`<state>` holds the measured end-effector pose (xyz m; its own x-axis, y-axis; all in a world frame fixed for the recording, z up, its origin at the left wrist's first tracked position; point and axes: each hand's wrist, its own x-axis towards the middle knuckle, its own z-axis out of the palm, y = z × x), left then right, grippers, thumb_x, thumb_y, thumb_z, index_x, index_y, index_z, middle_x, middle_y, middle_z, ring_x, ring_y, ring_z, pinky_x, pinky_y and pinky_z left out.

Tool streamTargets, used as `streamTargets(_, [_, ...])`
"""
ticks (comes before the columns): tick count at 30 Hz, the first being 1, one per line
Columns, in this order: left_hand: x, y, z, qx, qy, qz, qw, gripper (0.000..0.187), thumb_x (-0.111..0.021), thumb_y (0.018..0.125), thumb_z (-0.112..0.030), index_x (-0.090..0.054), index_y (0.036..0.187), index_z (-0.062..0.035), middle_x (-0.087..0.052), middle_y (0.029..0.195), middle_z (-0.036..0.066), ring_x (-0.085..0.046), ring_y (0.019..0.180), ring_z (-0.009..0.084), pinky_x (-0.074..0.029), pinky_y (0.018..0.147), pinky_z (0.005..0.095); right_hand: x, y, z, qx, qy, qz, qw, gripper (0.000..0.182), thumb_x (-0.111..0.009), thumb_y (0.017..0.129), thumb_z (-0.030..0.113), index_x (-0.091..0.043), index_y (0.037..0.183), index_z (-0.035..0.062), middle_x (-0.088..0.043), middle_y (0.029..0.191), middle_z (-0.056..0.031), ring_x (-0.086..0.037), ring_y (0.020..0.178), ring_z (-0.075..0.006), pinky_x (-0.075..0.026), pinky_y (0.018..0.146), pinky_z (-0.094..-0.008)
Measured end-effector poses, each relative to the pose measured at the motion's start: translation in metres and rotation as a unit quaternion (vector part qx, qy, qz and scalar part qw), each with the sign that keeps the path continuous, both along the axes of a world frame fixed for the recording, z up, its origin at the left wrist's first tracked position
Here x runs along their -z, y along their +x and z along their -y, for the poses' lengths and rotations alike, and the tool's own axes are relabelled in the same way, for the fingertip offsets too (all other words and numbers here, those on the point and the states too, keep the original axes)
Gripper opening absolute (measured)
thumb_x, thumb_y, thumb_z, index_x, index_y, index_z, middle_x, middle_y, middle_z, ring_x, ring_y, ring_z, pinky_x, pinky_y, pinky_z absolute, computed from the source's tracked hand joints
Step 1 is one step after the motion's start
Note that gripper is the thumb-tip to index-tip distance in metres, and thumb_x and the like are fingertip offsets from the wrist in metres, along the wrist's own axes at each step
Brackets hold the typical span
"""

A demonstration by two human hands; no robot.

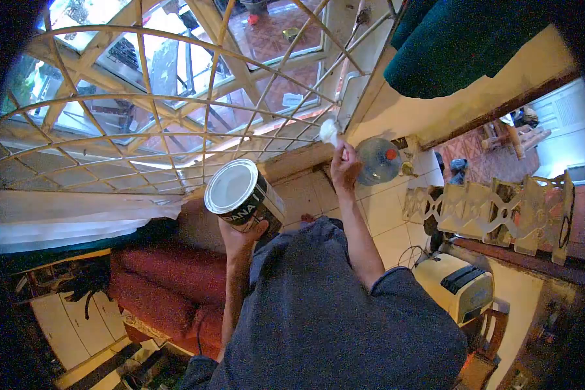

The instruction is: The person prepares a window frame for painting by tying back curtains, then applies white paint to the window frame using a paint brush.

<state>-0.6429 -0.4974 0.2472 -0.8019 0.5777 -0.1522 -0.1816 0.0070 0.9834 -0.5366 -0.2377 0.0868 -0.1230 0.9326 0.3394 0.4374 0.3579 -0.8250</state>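
Note:
A paint can [264, 197] with a dark label and a pale inside rests in my left hand [242, 238]. The fingers wrap round its lower part, and its open top tilts toward me. My right hand [346, 171] is raised and closed round the handle of a paintbrush [329, 132], whose head is coated white. The brush head is up by the right end of the cream window bars [208, 101], overlapping the window frame's edge in this view. Most of the brush handle is hidden in the fist.
A large clear water bottle [378, 162] stands on the tiled floor just past my right hand. Below left is a red sofa [156, 279]. Dark green curtain [461, 49] hangs at upper right. A folding gate [494, 211] and a cream toaster-like appliance [452, 286] are on the right.

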Motion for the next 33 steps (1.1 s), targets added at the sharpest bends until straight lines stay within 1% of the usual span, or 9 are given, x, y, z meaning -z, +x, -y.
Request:
streamTargets(7, [0.000, -0.007, 0.003, 0.024, -0.033, 0.001, 0.999, 0.085, -0.089, 0.054, -0.002, -0.050, 0.129, -0.0022, -0.061, 0.120, 0.008, -0.059, 0.110, 0.0197, -0.047, 0.098, 0.0345, -0.011, -0.013, -0.004, -0.003, 0.047, -0.010, 0.999, 0.024, -0.059, 0.096, 0.026, -0.070, 0.095, 0.0047, -0.066, 0.073, -0.0179, -0.065, 0.062, -0.0331, -0.048, 0.055, -0.0407])
streamTargets(11, [-0.006, -0.020, 0.004, 0.060, -0.092, -0.019, 0.994, 0.085, -0.088, 0.053, -0.002, -0.050, 0.129, -0.0016, -0.060, 0.120, 0.008, -0.058, 0.110, 0.0199, -0.046, 0.099, 0.0356, -0.009, -0.019, -0.028, -0.059, 0.135, 0.082, 0.986, 0.027, -0.060, 0.095, 0.029, -0.068, 0.093, 0.0036, -0.067, 0.075, -0.0155, -0.067, 0.072, -0.0305, -0.051, 0.062, -0.0400])
streamTargets(12, [-0.005, -0.025, 0.008, 0.068, -0.116, -0.028, 0.990, 0.085, -0.088, 0.052, -0.002, -0.050, 0.129, -0.0014, -0.060, 0.120, 0.007, -0.058, 0.110, 0.0200, -0.045, 0.100, 0.0359, -0.038, -0.016, -0.024, -0.032, 0.091, 0.113, 0.989, 0.021, -0.062, 0.093, 0.024, -0.066, 0.096, 0.0042, -0.066, 0.075, -0.0123, -0.066, 0.072, -0.0284, -0.052, 0.062, -0.0387])
streamTargets(16, [-0.001, -0.044, 0.020, 0.096, -0.088, -0.042, 0.991, 0.091, -0.090, 0.050, -0.005, -0.047, 0.130, -0.0013, -0.059, 0.122, 0.009, -0.057, 0.112, 0.0224, -0.044, 0.101, 0.0361, -0.021, -0.029, -0.026, -0.001, 0.298, 0.023, 0.954, 0.010, -0.064, 0.091, 0.014, -0.068, 0.098, 0.0070, -0.062, 0.069, -0.0101, -0.062, 0.063, -0.0275, -0.049, 0.056, -0.0385])
streamTargets(19, [-0.002, -0.067, 0.029, 0.124, -0.083, -0.069, 0.986, 0.096, -0.093, 0.049, -0.010, -0.046, 0.131, -0.0005, -0.058, 0.123, 0.010, -0.057, 0.114, 0.0223, -0.044, 0.102, 0.0366, -0.010, -0.034, -0.005, 0.012, 0.159, 0.123, 0.980, 0.012, -0.063, 0.092, 0.016, -0.069, 0.099, 0.0083, -0.062, 0.068, -0.0096, -0.062, 0.063, -0.0265, -0.049, 0.055, -0.0392])
streamTargets(22, [0.001, -0.092, 0.041, 0.158, -0.054, -0.079, 0.983, 0.099, -0.095, 0.048, -0.014, -0.045, 0.132, 0.0005, -0.058, 0.124, 0.011, -0.057, 0.115, 0.0223, -0.044, 0.103, 0.0370, 0.023, -0.058, 0.008, 0.017, 0.127, 0.066, 0.990, 0.013, -0.063, 0.093, 0.017, -0.070, 0.101, 0.0103, -0.060, 0.066, -0.0088, -0.061, 0.060, -0.0260, -0.048, 0.053, -0.0394])
streamTargets(26, [0.006, -0.114, 0.055, 0.165, -0.038, -0.028, 0.985, 0.099, -0.095, 0.050, -0.017, -0.044, 0.133, 0.0009, -0.058, 0.126, 0.011, -0.057, 0.116, 0.0220, -0.045, 0.102, 0.0364, -0.009, -0.060, 0.004, 0.087, 0.191, 0.081, 0.974, 0.014, -0.062, 0.094, 0.020, -0.070, 0.101, 0.0108, -0.059, 0.063, -0.0089, -0.059, 0.056, -0.0263, -0.046, 0.052, -0.0388])
streamTargets(30, [0.023, -0.130, 0.069, 0.167, -0.019, 0.009, 0.986, 0.103, -0.095, 0.050, -0.018, -0.040, 0.136, 0.0000, -0.056, 0.128, 0.011, -0.056, 0.118, 0.0220, -0.044, 0.103, 0.0366, 0.007, -0.057, 0.001, 0.054, 0.100, 0.172, 0.978, 0.018, -0.058, 0.094, 0.022, -0.067, 0.096, 0.0070, -0.064, 0.076, -0.0164, -0.064, 0.066, -0.0344, -0.051, 0.058, -0.0436])
streamTargets(33, [0.039, -0.150, 0.087, 0.213, -0.044, -0.003, 0.976, 0.108, -0.095, 0.050, -0.018, -0.036, 0.138, -0.0008, -0.054, 0.131, 0.011, -0.055, 0.120, 0.0218, -0.043, 0.105, 0.0372, 0.009, -0.060, 0.007, 0.025, 0.166, 0.121, 0.978, 0.024, -0.054, 0.097, 0.026, -0.068, 0.103, 0.0074, -0.067, 0.084, -0.0187, -0.066, 0.070, -0.0349, -0.052, 0.059, -0.0433])
